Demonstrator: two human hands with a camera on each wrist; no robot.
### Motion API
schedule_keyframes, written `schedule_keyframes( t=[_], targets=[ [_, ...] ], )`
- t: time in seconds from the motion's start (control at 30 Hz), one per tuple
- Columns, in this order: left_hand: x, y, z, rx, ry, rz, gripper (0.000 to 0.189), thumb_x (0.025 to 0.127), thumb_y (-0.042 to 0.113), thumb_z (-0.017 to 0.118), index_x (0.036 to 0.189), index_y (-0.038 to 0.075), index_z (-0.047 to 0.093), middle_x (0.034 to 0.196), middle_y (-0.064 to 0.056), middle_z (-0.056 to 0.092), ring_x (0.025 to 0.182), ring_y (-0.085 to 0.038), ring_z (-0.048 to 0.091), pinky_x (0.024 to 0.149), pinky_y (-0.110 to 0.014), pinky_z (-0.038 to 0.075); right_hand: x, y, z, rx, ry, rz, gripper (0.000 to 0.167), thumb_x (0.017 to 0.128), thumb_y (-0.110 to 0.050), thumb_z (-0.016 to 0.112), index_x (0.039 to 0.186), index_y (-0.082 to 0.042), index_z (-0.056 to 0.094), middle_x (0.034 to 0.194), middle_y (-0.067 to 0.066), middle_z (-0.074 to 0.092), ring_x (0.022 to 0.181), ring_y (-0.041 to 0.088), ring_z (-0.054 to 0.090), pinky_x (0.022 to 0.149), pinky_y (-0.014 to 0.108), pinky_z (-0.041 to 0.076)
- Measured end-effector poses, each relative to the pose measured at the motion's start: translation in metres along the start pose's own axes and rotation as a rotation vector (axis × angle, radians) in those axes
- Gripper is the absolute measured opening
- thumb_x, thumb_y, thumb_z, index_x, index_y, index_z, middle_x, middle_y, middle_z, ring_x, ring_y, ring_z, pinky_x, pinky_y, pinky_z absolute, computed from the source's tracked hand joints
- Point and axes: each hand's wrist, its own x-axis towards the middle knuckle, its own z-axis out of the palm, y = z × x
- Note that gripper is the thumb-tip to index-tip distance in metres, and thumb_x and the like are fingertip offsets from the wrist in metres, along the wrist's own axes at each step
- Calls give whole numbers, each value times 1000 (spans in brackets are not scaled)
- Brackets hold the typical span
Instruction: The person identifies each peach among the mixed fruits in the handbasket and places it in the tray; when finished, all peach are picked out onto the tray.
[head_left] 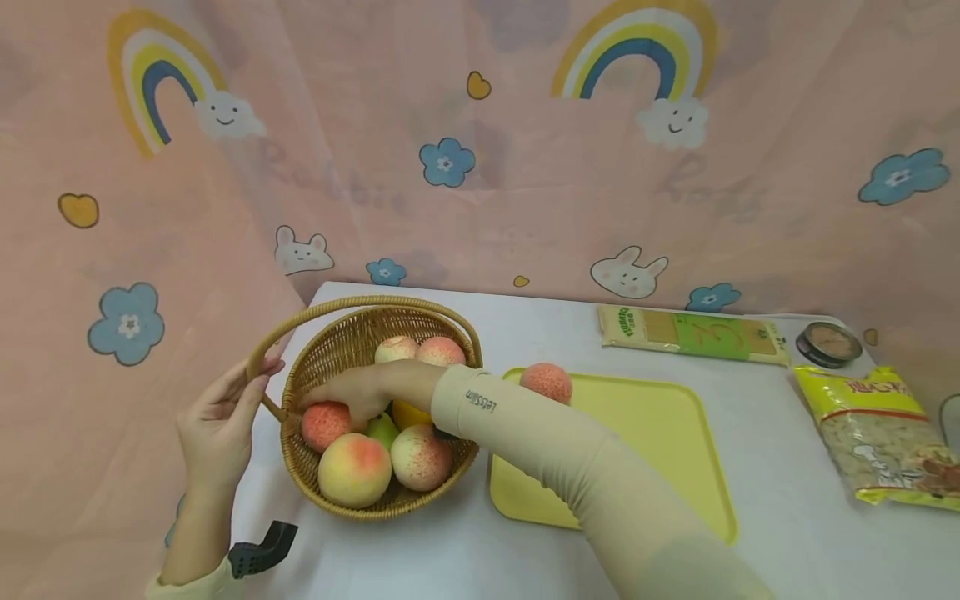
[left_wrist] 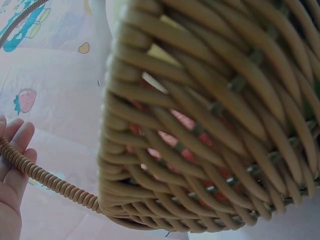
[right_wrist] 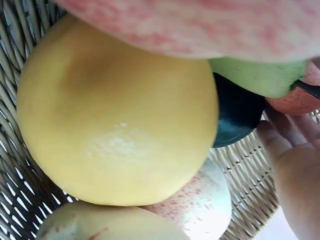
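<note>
A round wicker basket [head_left: 375, 513] full of fruit stands on the white table, tilted toward me. Its wrapped handle [head_left: 375, 302] is pinched at the left end between the thumb and fingers of my left hand [head_left: 217, 429]. My right hand [head_left: 356, 387] reaches into the basket and holds a red peach [head_left: 326, 426] by the left wall; part of the grip is hidden. Around it lie a large yellow-red peach [head_left: 355, 471], a speckled peach [head_left: 422, 458], a green pear [right_wrist: 265, 75], a dark rounded thing [right_wrist: 240, 112] and a yellow fruit [right_wrist: 120, 115]. Paler peaches [head_left: 440, 351] sit at the back.
Right of the basket lies a yellow tray [head_left: 660, 450] with another red peach [head_left: 546, 383] at its back left corner. Farther right are a flat noodle packet [head_left: 693, 335], a round tin [head_left: 828, 343] and a yellow-topped food bag [head_left: 885, 442]. A patterned pink cloth [head_left: 517, 208] hangs behind.
</note>
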Motion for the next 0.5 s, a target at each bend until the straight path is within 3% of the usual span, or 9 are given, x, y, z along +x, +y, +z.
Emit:
schedule_keyframes(
  t=[0.1, 0.17, 0.37, 0.5],
  targets=[
    [1, -1, 0, -21, -6, 10, 28, 81, -27, 51, 108, -26, 56, 99, -10, 73, 94, -16, 70, 87, -21, 54, -2, 4, 0, -26, 54, -64, 71, 81, -10, 70, 144, -21, 39, 139, -3, 48, 121, 7, 44, 102, 15, 36],
    [1, -1, 1, -39, -12, 15, 28, 80, -28, 51, 108, -26, 55, 100, -12, 73, 94, -17, 70, 88, -22, 54, -5, 7, 0, -12, 87, -69, 72, 79, -12, 72, 143, -19, 40, 141, -3, 45, 126, 7, 42, 106, 16, 32],
    [1, -2, 1, -61, -18, 15, 29, 81, -29, 49, 109, -27, 55, 101, -13, 72, 95, -17, 70, 88, -22, 54, -17, 16, -5, 87, 167, -42, 70, 77, -21, 76, 138, -16, 42, 134, -4, 48, 119, 6, 46, 100, 15, 38],
    [0, -3, 0, -65, -17, 13, 28, 81, -29, 49, 109, -27, 55, 102, -13, 72, 95, -17, 70, 87, -21, 54, -25, 17, -10, 182, 233, -58, 67, 77, -19, 76, 134, -12, 42, 128, -2, 50, 113, 7, 47, 96, 14, 40]
  ],
)
